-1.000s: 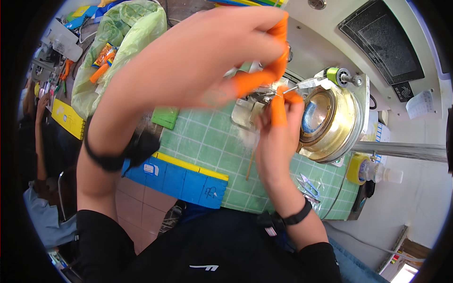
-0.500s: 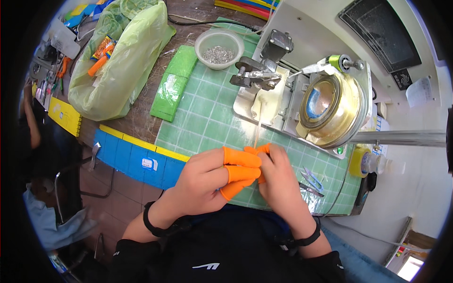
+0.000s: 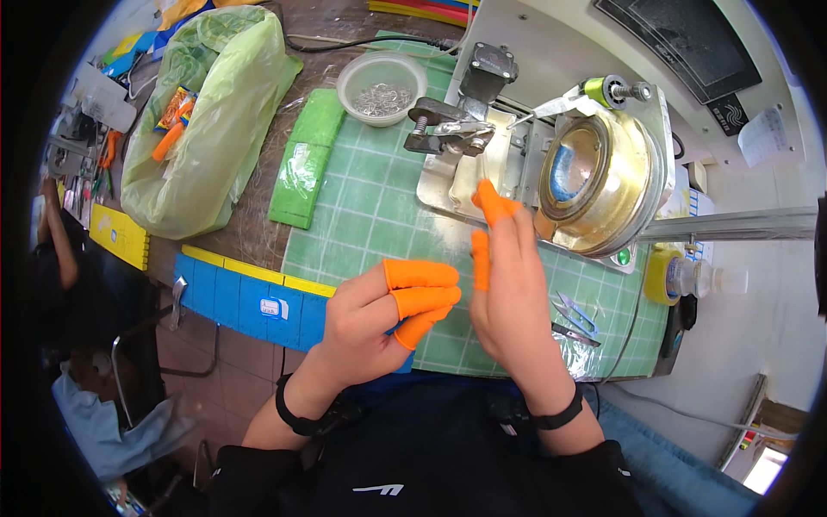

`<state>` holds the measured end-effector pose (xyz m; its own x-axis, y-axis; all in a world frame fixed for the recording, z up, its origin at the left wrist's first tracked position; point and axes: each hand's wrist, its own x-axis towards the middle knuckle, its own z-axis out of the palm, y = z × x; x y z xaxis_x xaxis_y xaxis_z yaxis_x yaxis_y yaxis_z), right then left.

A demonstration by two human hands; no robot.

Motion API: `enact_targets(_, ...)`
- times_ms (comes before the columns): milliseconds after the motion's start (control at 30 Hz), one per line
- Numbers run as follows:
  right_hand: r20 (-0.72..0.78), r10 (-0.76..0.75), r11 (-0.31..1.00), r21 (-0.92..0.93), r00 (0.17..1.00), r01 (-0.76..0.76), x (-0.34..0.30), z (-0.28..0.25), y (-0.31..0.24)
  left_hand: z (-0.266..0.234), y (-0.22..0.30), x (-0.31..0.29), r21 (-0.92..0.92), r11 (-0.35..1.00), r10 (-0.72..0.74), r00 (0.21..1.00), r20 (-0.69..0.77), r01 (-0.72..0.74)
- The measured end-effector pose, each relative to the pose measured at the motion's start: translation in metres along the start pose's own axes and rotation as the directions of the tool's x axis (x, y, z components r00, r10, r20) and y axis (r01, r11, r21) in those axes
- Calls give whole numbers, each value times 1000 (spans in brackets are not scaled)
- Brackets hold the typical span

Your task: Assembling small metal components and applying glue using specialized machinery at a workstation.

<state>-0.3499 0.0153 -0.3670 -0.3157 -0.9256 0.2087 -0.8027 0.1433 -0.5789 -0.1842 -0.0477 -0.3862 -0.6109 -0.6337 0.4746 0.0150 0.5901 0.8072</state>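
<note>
My left hand (image 3: pixel 369 317) is held over the green gridded mat (image 3: pixel 366 220), with orange finger cots on its fingers. Its fingers are pressed together, and whatever is between them is hidden. My right hand (image 3: pixel 510 289), also in orange cots, reaches forward to the pale tray (image 3: pixel 441 195) of a bench machine. The fingers are stretched out at the tray's front edge and the thumb stands apart. Just beyond the fingertips is a metal clamp (image 3: pixel 457 129). A round brass-coloured pot (image 3: pixel 603 226) sits on the machine right of the hand.
A translucent bowl (image 3: pixel 346 96) of small metal pieces stands beside a green wrapped block (image 3: pixel 303 168). Further left lies a pale green plastic bag (image 3: pixel 207 164). A blue rack (image 3: pixel 226 283) lines the left edge. Blue snips (image 3: pixel 579 317) and a yellow bottle (image 3: pixel 660 280) are at right.
My right hand has left my left hand and moved forward to the tray, its fingers extending. The thin strand that ran from tray to hands is no longer visible.
</note>
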Motion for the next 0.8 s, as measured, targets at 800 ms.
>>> enact_targets(800, -77, -236, 966, 86, 969, 242, -71, -58, 27, -1, -1, -1, -24, 998, 51, 998, -25, -52)
